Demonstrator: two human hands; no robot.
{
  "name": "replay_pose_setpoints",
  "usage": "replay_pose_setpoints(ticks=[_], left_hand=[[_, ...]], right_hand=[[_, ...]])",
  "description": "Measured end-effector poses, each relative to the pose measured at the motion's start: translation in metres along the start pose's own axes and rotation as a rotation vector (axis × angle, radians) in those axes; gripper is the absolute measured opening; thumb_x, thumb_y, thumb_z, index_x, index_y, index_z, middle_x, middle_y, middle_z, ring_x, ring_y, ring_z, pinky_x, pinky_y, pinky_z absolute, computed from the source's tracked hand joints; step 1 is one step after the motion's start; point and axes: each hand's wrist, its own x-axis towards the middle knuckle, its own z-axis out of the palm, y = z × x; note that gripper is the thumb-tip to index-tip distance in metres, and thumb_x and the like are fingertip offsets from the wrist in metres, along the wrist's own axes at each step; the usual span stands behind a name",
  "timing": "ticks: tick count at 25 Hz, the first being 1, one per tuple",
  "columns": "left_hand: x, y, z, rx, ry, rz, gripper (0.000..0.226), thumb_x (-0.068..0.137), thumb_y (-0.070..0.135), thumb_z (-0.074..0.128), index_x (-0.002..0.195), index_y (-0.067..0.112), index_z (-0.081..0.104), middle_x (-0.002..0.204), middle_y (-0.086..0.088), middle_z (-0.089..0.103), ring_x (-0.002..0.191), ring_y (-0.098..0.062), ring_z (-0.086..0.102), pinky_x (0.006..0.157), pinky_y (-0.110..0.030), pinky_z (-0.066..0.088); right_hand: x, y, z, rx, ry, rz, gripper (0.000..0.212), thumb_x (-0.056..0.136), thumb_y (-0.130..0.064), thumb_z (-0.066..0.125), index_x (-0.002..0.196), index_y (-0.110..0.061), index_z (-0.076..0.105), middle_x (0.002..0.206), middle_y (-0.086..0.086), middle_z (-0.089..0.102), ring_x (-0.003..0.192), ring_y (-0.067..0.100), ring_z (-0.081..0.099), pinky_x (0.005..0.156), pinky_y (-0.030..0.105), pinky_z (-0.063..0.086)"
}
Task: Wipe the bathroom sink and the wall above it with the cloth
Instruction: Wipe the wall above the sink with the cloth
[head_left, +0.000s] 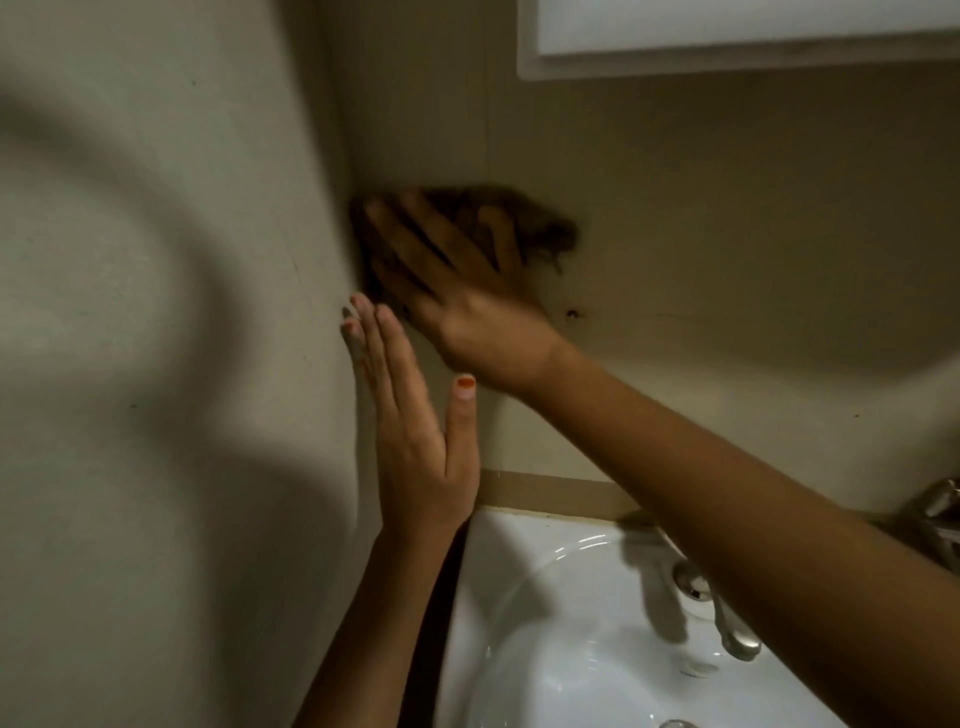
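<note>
Here, a dim bathroom corner is shown from above. A pale side wall (156, 364), crossed by soft shadows, fills the left. It is met at the corner by the back wall (727, 234), which rises above the sink. The underside of a white cabinet (727, 31) is seen at the top right.

A white sink (519, 597) is set at the lower right, against the back wall. Inside its bowl only a metal drain (678, 723) is glimpsed at the bottom edge. Whether water lies in the bowl cannot be told. A metal tap (727, 623) is mounted at the rim, partly hidden by the right forearm.

The right hand (457, 291) is stretched across the sink into the corner. Its fingers are spread flat rather than clenched. A dark, bunched cloth (540, 228) is pressed by them against the back wall, well above the sink. The left hand (410, 447) is laid flat on the side wall just below, fingers straight, with nothing held.

A small dark spot (573, 314) is seen on the back wall just right of the right hand.

The task is judged to be partway through. The corner of the wall is being wiped now, and the long stretch of wall to the right is probably left to do. Whether the sink has been wiped cannot be told.
</note>
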Motion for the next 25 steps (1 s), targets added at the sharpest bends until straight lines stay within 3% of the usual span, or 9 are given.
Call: replay_pose_setpoints(ticks=[3, 6, 8, 11, 14, 18, 20, 22, 25], left_hand=[[-0.017, -0.015, 0.004, 0.033, -0.068, -0.014, 0.071, 0.093, 0.055, 0.022, 0.142, 0.007, 0.005, 0.152, -0.007, 0.001, 0.144, -0.021, 0.000, 0.118, -0.031, 0.008], [-0.022, -0.027, 0.012, 0.092, -0.146, -0.016, 0.070, 0.093, 0.056, 0.021, 0.143, 0.012, -0.001, 0.154, -0.002, -0.005, 0.145, -0.019, -0.005, 0.118, -0.022, 0.002], [-0.020, -0.032, 0.016, 0.133, -0.169, -0.003, 0.072, 0.091, 0.060, 0.014, 0.143, 0.015, -0.004, 0.153, 0.001, -0.008, 0.144, -0.014, -0.009, 0.116, -0.016, -0.003], [-0.017, -0.031, 0.021, 0.150, -0.183, 0.003, 0.072, 0.090, 0.062, 0.013, 0.142, 0.017, -0.006, 0.153, 0.002, -0.010, 0.142, -0.008, -0.012, 0.113, -0.010, -0.007], [-0.013, -0.020, 0.026, 0.122, -0.162, 0.017, 0.070, 0.092, 0.049, 0.028, 0.143, 0.010, -0.001, 0.152, -0.003, -0.007, 0.141, -0.011, -0.010, 0.112, -0.009, -0.008], [0.015, 0.014, 0.035, 0.088, -0.043, 0.049, 0.070, 0.092, 0.037, 0.034, 0.144, -0.005, 0.011, 0.154, -0.020, 0.002, 0.142, -0.025, -0.002, 0.117, -0.027, 0.000], [0.034, 0.034, 0.041, 0.052, 0.009, 0.085, 0.069, 0.092, 0.035, 0.035, 0.143, -0.007, 0.014, 0.153, -0.028, 0.008, 0.142, -0.027, 0.001, 0.117, -0.029, 0.001], [0.046, 0.055, 0.051, 0.028, 0.016, 0.133, 0.069, 0.092, 0.034, 0.034, 0.143, -0.007, 0.014, 0.153, -0.029, 0.009, 0.143, -0.031, 0.002, 0.116, -0.027, -0.002], [0.050, 0.083, 0.075, 0.029, -0.029, 0.228, 0.068, 0.093, 0.036, 0.034, 0.144, -0.005, 0.014, 0.152, -0.028, 0.013, 0.143, -0.035, 0.005, 0.115, -0.035, -0.001]], right_hand=[[-0.084, -0.027, 0.030, 0.056, -0.091, -0.189, 0.037, 0.089, -0.028, 0.058, 0.124, -0.018, 0.062, 0.144, 0.008, 0.044, 0.136, 0.028, 0.036, 0.107, 0.052, 0.019], [-0.160, -0.058, 0.056, 0.013, -0.355, -0.389, 0.033, 0.075, -0.043, 0.073, 0.104, -0.028, 0.073, 0.128, 0.002, 0.061, 0.125, 0.025, 0.049, 0.101, 0.047, 0.038], [-0.184, -0.070, 0.064, 0.059, -0.461, -0.448, 0.031, 0.073, -0.046, 0.075, 0.100, -0.032, 0.073, 0.123, -0.001, 0.064, 0.123, 0.025, 0.047, 0.097, 0.043, 0.045], [-0.187, -0.067, 0.065, -0.014, -0.512, -0.538, 0.034, 0.073, -0.042, 0.074, 0.106, -0.039, 0.069, 0.131, -0.001, 0.058, 0.128, 0.025, 0.043, 0.106, 0.047, 0.037], [-0.165, -0.043, 0.050, -0.078, -0.376, -0.534, 0.034, 0.077, -0.034, 0.063, 0.110, -0.031, 0.069, 0.132, 0.003, 0.058, 0.129, 0.026, 0.046, 0.109, 0.050, 0.028], [-0.101, 0.017, 0.006, -0.123, -0.047, -0.275, 0.038, 0.092, -0.020, 0.041, 0.123, -0.018, 0.061, 0.135, 0.004, 0.055, 0.127, 0.024, 0.048, 0.107, 0.050, 0.025], [-0.066, 0.049, -0.019, -0.107, 0.031, -0.105, 0.042, 0.091, -0.026, 0.042, 0.131, -0.016, 0.054, 0.136, 0.006, 0.054, 0.127, 0.026, 0.048, 0.105, 0.054, 0.028], [-0.047, 0.075, -0.041, -0.066, 0.053, -0.005, 0.050, 0.094, -0.038, 0.036, 0.140, -0.021, 0.041, 0.142, 0.004, 0.048, 0.133, 0.026, 0.040, 0.109, 0.054, 0.019], [-0.046, 0.107, -0.066, -0.273, 0.126, 0.022, 0.041, 0.097, -0.038, 0.039, 0.135, -0.026, 0.050, 0.139, -0.003, 0.051, 0.130, 0.022, 0.045, 0.107, 0.048, 0.020]])
